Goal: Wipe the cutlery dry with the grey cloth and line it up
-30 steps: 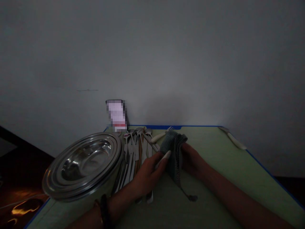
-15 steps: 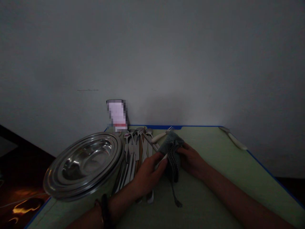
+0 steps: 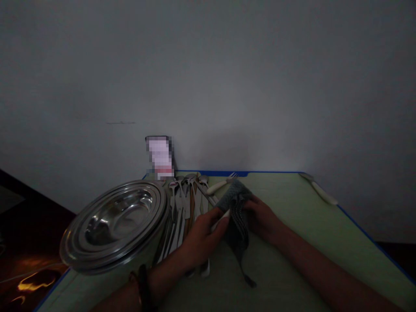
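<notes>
My left hand [image 3: 203,236] is closed around the white handle of a utensil [image 3: 221,219], whose other end is hidden by a grey-green cloth [image 3: 234,196]. The fingers of my right hand [image 3: 261,217] grip this cloth around the hidden end. A loose corner and a tassel-like string hang from the cloth over the table. Just beyond the cloth lies a white-handled fork [image 3: 217,186]. Several spoons and other metal cutlery [image 3: 178,229] lie in a bunch left of my left hand, partly under my forearm.
Stacked round metal dishes [image 3: 72,246] stand at the left of the green table [image 3: 286,195]. A phone [image 3: 159,151] with a blurred screen leans on the grey wall [image 3: 247,86]. Another white-handled utensil [image 3: 322,192] lies along the far right edge.
The cloth has shifted slightly in my hands, and its dangling corner and string have swung a little to the right. Both hands stay nearly in place.
</notes>
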`<state>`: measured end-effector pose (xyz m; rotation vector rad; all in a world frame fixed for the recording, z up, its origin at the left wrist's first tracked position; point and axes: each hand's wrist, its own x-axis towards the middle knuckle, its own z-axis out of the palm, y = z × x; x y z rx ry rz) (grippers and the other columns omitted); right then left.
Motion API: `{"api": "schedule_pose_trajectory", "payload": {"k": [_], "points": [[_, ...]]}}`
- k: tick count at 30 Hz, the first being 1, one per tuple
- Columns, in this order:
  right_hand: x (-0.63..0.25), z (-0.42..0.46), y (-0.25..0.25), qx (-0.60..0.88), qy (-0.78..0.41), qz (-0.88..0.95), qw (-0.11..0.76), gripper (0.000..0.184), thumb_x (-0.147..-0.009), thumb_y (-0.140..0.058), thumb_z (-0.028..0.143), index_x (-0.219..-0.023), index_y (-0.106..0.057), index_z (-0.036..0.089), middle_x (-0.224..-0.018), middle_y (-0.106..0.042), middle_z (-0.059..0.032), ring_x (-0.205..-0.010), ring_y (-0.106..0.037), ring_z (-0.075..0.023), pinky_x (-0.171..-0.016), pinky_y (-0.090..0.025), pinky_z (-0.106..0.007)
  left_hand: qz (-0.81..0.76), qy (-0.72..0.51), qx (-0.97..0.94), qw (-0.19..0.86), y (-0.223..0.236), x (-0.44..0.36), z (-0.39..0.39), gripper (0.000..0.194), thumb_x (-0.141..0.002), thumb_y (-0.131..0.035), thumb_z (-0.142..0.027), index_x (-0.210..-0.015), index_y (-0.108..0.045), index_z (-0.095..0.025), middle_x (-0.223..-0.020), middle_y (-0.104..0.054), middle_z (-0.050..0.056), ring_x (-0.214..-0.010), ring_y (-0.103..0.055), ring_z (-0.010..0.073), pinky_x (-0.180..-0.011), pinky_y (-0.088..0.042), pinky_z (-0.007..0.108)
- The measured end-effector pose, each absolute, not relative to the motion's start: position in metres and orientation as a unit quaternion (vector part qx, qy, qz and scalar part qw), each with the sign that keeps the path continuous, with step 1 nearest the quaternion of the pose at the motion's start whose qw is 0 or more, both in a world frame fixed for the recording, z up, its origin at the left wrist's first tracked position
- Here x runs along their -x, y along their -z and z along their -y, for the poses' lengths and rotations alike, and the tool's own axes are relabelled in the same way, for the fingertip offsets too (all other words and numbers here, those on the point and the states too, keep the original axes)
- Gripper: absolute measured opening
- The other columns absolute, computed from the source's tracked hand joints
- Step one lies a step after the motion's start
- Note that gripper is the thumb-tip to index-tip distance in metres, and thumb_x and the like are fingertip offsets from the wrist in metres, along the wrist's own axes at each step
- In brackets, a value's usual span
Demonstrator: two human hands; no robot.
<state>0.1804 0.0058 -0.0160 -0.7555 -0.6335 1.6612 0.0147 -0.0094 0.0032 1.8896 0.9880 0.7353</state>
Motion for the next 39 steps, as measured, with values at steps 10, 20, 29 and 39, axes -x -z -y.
{"api": "schedule_pose_trajectory", "payload": {"k": [10, 20, 29, 39], "points": [[-0.181, -0.006, 0.011, 0.291, -0.751, 0.241, 0.542, 0.008, -0.055, -0.058, 0.020, -0.062, -0.063, 0.022, -0.063, -0.065, -0.0002, -0.073, -0.060, -0.0202, -0.072, -0.045, -0.033, -0.414, -0.342, -0.670, 0.513, -0.009, -0.016, 0.015, 0.022, -0.085, -0.047, -0.033, -0.100, -0.043, -0.018, -0.078, -0.062, 0.000, -0.064, -0.056, 0.0114, -0.052, -0.042, 0.019], [-0.188, -0.004, 0.009, 0.272, -0.757, 0.271, 0.529, 0.007, -0.057, -0.059, 0.028, -0.057, -0.060, 0.022, -0.059, -0.066, -0.0018, -0.080, -0.062, -0.0243, -0.080, -0.044, -0.038, -0.422, -0.342, -0.678, 0.495, -0.008, -0.017, 0.014, 0.020, -0.084, -0.047, -0.032, -0.098, -0.044, -0.018, -0.065, -0.058, -0.003, -0.054, -0.050, 0.0091, -0.046, -0.035, 0.018], [-0.185, -0.002, 0.007, 0.293, -0.760, 0.255, 0.521, 0.019, -0.063, -0.063, 0.042, -0.065, -0.063, 0.023, -0.063, -0.067, -0.0025, -0.081, -0.063, -0.0242, -0.078, -0.045, -0.037, -0.430, -0.342, -0.680, 0.486, -0.005, -0.016, 0.014, 0.023, -0.084, -0.046, -0.034, -0.101, -0.043, -0.019, -0.066, -0.059, -0.003, -0.054, -0.051, 0.0100, -0.047, -0.036, 0.018], [-0.202, -0.009, 0.019, 0.305, -0.714, 0.292, 0.558, 0.023, -0.063, -0.056, 0.048, -0.060, -0.062, 0.026, -0.058, -0.066, 0.0008, -0.070, -0.063, -0.0236, -0.072, -0.047, -0.039, -0.414, -0.369, -0.663, 0.503, -0.003, -0.014, 0.015, 0.025, -0.086, -0.045, -0.036, -0.105, -0.042, -0.020, -0.066, -0.055, -0.004, -0.053, -0.048, 0.0089, -0.045, -0.034, 0.017]]}}
